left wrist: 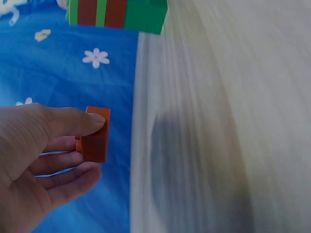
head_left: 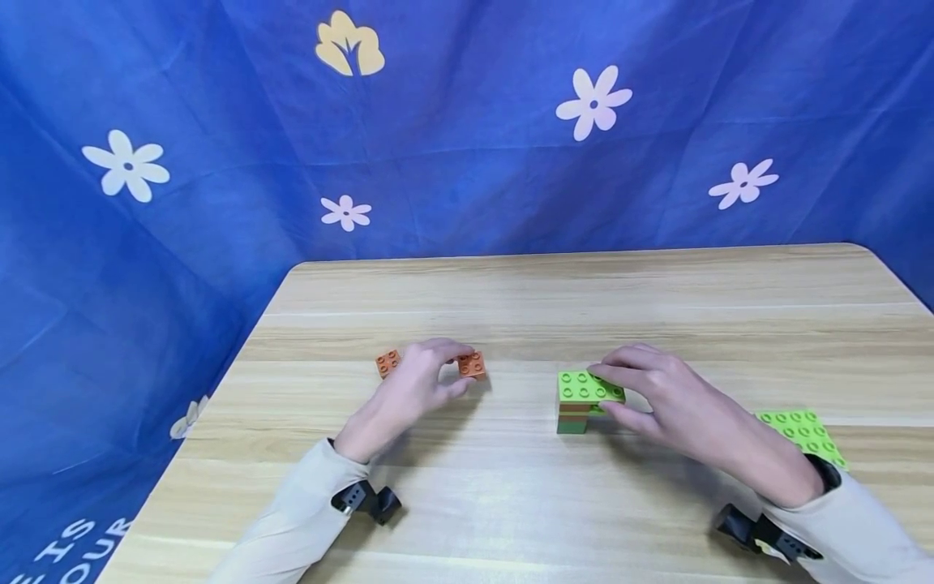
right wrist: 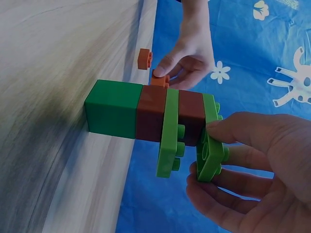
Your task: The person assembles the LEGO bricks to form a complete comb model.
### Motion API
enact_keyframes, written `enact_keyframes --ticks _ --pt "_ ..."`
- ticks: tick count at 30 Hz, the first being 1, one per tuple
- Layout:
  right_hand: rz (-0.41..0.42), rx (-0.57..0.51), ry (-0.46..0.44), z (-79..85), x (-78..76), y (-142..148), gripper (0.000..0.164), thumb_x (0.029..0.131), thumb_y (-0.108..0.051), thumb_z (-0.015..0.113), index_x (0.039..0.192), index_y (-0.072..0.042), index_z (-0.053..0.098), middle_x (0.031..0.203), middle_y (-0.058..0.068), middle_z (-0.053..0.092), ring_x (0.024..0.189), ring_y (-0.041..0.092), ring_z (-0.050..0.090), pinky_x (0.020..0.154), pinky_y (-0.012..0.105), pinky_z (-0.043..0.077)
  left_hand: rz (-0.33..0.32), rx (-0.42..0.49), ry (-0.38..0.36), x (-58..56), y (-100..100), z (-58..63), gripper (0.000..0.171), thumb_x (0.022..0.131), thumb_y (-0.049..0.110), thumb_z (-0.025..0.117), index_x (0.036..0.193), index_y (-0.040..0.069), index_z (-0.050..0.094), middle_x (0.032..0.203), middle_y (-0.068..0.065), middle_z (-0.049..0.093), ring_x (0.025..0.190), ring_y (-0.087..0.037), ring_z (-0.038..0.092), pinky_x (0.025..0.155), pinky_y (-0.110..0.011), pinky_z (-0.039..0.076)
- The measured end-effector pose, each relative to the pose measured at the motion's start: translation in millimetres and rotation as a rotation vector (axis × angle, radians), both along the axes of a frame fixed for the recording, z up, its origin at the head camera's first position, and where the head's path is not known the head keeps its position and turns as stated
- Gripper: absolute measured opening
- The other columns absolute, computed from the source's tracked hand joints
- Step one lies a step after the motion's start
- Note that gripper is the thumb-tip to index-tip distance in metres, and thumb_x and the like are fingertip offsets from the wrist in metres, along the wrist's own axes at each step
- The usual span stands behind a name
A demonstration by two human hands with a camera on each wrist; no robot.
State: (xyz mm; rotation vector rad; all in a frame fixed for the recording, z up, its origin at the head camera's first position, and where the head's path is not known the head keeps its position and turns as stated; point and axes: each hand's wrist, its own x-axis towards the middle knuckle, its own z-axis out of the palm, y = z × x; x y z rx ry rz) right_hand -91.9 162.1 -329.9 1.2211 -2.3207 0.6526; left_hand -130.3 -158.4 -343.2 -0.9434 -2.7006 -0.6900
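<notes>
My left hand pinches an orange two-by-two toy brick between thumb and fingers. In the left wrist view this brick is held above the table. To the right stands an upright stack of toy bricks. From the bottom it has a dark green block, a brown brick, a light green plate, another brown brick and a top light green plate. Both plates overhang towards my right hand, which grips the top plate's overhanging end.
A second orange brick lies on the wooden table, left of my left hand. Partly behind my right forearm lies a light green studded plate. A blue cloth with flowers hangs behind the table.
</notes>
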Motion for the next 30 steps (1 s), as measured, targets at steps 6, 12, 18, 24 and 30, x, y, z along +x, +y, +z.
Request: enact_keyframes --ticks 6,12,18,24,30 --pt "-0.013 0.015 -0.008 0.4 0.5 0.0 0.029 0.092 -0.022 0.064 0.11 0.001 0.069 0.102 0.01 0.067 0.092 0.024 0.066 0.075 0.037 0.058 -0.044 -0.005 0.008 4.2 14.5 7.6 0.041 0.076 0.008 0.08 0.112 -0.006 0.066 0.109 -0.018 0.068 0.104 -0.031 0.064 0.094 -0.038 0.052" --pt "-0.016 0.014 -0.007 0.9 1.2 0.0 0.03 0.092 -0.021 0.065 0.11 0.001 0.069 0.101 0.01 0.067 0.09 0.023 0.066 0.074 0.035 0.059 -0.075 0.014 0.02 7.1 23.0 11.4 0.04 0.077 0.01 0.08 0.112 -0.005 0.066 0.11 -0.016 0.069 0.104 -0.029 0.064 0.094 -0.035 0.052" --pt "-0.019 0.016 -0.009 0.6 1.0 -0.1 0.029 0.089 -0.02 0.067 0.109 0.002 0.069 0.101 0.01 0.067 0.09 0.023 0.066 0.073 0.036 0.059 -0.094 0.023 0.043 8.9 27.6 13.9 0.037 0.079 0.012 0.079 0.11 -0.003 0.067 0.108 -0.014 0.069 0.103 -0.027 0.065 0.093 -0.033 0.053" --pt "-0.026 0.022 -0.013 0.7 1.2 -0.2 0.029 0.088 -0.018 0.068 0.11 0.001 0.069 0.102 0.01 0.067 0.091 0.023 0.066 0.074 0.036 0.059 -0.117 0.06 0.055 12.1 33.1 18.2 0.036 0.081 0.014 0.078 0.111 -0.002 0.068 0.109 -0.013 0.07 0.103 -0.025 0.065 0.093 -0.031 0.053" --pt "-0.031 0.028 -0.028 1.3 1.3 -0.8 0.029 0.086 -0.016 0.07 0.11 0.001 0.069 0.103 0.009 0.067 0.092 0.023 0.066 0.075 0.036 0.058 -0.17 0.122 0.088 15.0 42.0 25.1 0.035 0.08 0.014 0.079 0.109 -0.002 0.069 0.107 -0.012 0.07 0.102 -0.024 0.065 0.093 -0.03 0.052"
